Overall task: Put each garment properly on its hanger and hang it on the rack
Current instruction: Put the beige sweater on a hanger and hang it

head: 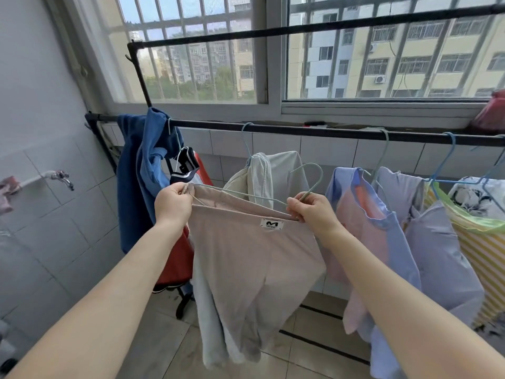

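A beige garment (pixel 251 258) hangs in front of the rack, held up at its waistband by both hands. It has a white label (pixel 272 224) with a black mark near the top edge, and a paler layer of cloth shows along its lower left side. A pale green wire hanger (pixel 308 184) lies across the open top of the garment, its hook standing up free of the rail.

The left hand (pixel 172 202) pinches the left end of the waistband, fingers curled round the cloth and the hanger's end. The right hand (pixel 314 210) grips the hanger at the base of its hook together with the right part of the waistband.

Behind runs the black rail (pixel 314 131) of the rack. On it hang, left to right, a blue garment (pixel 142 170), a cream garment (pixel 273 170) on a blue hanger, a pink-and-blue shirt (pixel 363 220), a lilac garment (pixel 437 242) and a yellow striped one (pixel 483 250). A red cloth (pixel 177 263) shows behind the blue garment. A higher rail (pixel 300 30) crosses the barred window (pixel 191 50). A tap (pixel 61 177) juts from the tiled wall at left.
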Demonstrator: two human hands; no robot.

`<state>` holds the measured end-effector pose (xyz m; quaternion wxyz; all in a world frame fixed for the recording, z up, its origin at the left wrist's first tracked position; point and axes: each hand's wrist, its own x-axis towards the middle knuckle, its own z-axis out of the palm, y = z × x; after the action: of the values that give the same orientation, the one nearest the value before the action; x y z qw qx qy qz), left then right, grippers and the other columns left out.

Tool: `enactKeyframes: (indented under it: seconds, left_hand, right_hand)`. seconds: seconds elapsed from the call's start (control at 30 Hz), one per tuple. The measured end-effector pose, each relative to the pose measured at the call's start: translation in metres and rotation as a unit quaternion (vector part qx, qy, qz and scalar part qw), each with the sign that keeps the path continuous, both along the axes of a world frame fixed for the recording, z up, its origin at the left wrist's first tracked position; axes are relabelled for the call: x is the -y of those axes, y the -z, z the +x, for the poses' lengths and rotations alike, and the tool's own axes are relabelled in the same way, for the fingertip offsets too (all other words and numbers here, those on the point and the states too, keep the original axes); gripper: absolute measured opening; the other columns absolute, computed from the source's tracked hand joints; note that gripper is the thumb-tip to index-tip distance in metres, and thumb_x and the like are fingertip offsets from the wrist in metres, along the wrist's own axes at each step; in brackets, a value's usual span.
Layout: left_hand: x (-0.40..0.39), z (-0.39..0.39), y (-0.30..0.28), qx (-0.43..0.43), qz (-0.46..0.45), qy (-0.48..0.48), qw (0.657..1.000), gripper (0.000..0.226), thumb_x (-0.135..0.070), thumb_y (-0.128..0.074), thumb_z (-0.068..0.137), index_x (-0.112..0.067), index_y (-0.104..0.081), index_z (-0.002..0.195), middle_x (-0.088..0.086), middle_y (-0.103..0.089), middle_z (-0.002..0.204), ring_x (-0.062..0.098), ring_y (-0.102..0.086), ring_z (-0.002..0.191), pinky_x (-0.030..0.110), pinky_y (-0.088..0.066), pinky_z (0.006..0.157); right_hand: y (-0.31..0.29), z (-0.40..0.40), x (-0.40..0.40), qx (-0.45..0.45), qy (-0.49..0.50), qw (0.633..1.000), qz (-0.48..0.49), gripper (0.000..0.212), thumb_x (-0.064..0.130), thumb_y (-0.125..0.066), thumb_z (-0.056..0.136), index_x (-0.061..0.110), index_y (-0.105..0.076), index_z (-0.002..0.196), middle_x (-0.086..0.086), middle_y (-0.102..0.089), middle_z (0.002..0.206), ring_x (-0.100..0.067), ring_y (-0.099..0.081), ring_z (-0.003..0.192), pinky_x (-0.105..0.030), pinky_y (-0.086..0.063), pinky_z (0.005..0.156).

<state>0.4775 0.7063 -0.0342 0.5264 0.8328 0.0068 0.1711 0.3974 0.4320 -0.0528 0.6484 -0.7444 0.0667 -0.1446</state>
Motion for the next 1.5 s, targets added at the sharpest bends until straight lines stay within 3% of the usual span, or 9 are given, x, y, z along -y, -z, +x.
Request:
enactKeyframes:
  seconds: [0.13,0.27,0.53,0.67,0.9,1.03,1.13,1.23,1.5]
  left_hand:
    - [0.005,-0.003,-0.002,0.015,0.002,-0.026,1.0,0.039,-0.022,-0.052,0.098,0.003,-0.048,0.067,0.0,-0.037,0.057,0.018,-0.034,0.057,0.03,-0.03,0.059]
    - [0.03,-0.02,-0.017,0.14,0.196,0.02,0.971,0.051,-0.026,-0.053,0.098,-0.024,-0.032,0.051,-0.002,-0.038,0.059,0.017,-0.041,0.062,0.031,-0.027,0.057]
    - [0.06,-0.013,-0.018,0.022,0.05,0.254,0.966,0.043,-0.05,-0.057,0.086,-0.011,-0.073,0.084,0.0,-0.058,0.063,0.022,-0.053,0.064,0.033,-0.045,0.068]
    - [0.068,-0.017,-0.014,-0.035,0.026,0.323,0.946,0.041,-0.05,-0.055,0.092,-0.015,-0.076,0.099,0.019,-0.071,0.105,0.028,-0.066,0.095,0.049,-0.046,0.099]
    - [0.07,-0.007,-0.013,0.022,0.063,0.298,0.952,0.031,-0.035,-0.052,0.094,-0.028,-0.068,0.068,-0.003,-0.063,0.076,0.014,-0.055,0.078,0.035,-0.045,0.081]
    - [0.072,-0.005,-0.013,-0.006,0.066,0.31,0.948,0.04,-0.053,-0.05,0.092,-0.022,-0.075,0.092,0.005,-0.072,0.091,0.023,-0.064,0.084,0.047,-0.05,0.089]
    - [0.088,-0.014,-0.02,0.015,0.058,0.333,0.941,0.018,-0.034,-0.056,0.098,-0.029,-0.072,0.102,0.004,-0.071,0.1,0.014,-0.062,0.089,0.031,-0.047,0.088]
    - [0.089,-0.017,-0.018,0.048,0.046,0.316,0.946,0.049,-0.047,-0.07,0.08,-0.026,-0.059,0.122,0.001,-0.061,0.111,0.009,-0.057,0.099,0.022,-0.046,0.091]
    - [0.105,-0.025,0.004,0.102,0.058,0.166,0.979,0.038,-0.023,-0.081,0.078,-0.025,-0.067,0.114,0.0,-0.055,0.112,0.018,-0.052,0.114,0.026,-0.043,0.095]
  right_hand:
    - [0.0,0.0,0.006,-0.03,0.014,0.993,-0.116,0.03,0.019,-0.066,0.089,0.018,-0.061,0.06,0.003,-0.061,0.06,-0.012,-0.051,0.059,-0.032,-0.044,0.066]
    - [-0.005,-0.003,-0.004,-0.056,0.002,0.962,-0.269,0.026,0.026,-0.065,0.089,0.015,-0.063,0.065,0.009,-0.055,0.055,-0.011,-0.048,0.059,-0.033,-0.046,0.069]
    - [-0.039,-0.012,0.001,-0.015,-0.027,0.98,-0.194,0.031,0.023,-0.067,0.091,-0.002,-0.062,0.073,-0.003,-0.055,0.061,-0.014,-0.049,0.06,-0.03,-0.041,0.064]
    - [-0.057,-0.021,0.009,0.029,-0.028,0.997,-0.071,0.024,0.01,-0.062,0.094,0.0,-0.057,0.073,-0.01,-0.05,0.065,-0.013,-0.062,0.052,-0.025,-0.052,0.055]
    - [-0.058,-0.025,0.035,0.009,0.014,0.994,-0.106,0.027,0.018,-0.063,0.094,0.01,-0.061,0.068,0.002,-0.06,0.059,-0.009,-0.053,0.055,-0.023,-0.047,0.062]
    - [-0.062,-0.031,0.046,-0.005,0.01,0.995,-0.102,0.023,0.016,-0.062,0.095,0.005,-0.064,0.074,0.003,-0.06,0.056,-0.004,-0.053,0.05,-0.016,-0.048,0.059]
    - [-0.065,-0.034,0.049,0.01,0.037,0.997,-0.074,0.025,0.014,-0.06,0.096,0.004,-0.06,0.073,0.001,-0.056,0.054,-0.003,-0.049,0.045,-0.013,-0.043,0.051]
    - [-0.066,-0.039,0.058,0.019,0.077,0.995,-0.066,0.027,0.013,-0.059,0.097,0.006,-0.059,0.071,-0.002,-0.053,0.055,0.0,-0.046,0.04,-0.013,-0.041,0.047]
    - [-0.064,-0.042,0.058,0.025,0.099,0.994,-0.027,0.032,0.012,-0.056,0.098,0.007,-0.058,0.066,-0.007,-0.049,0.055,-0.004,-0.043,0.038,-0.015,-0.041,0.046]
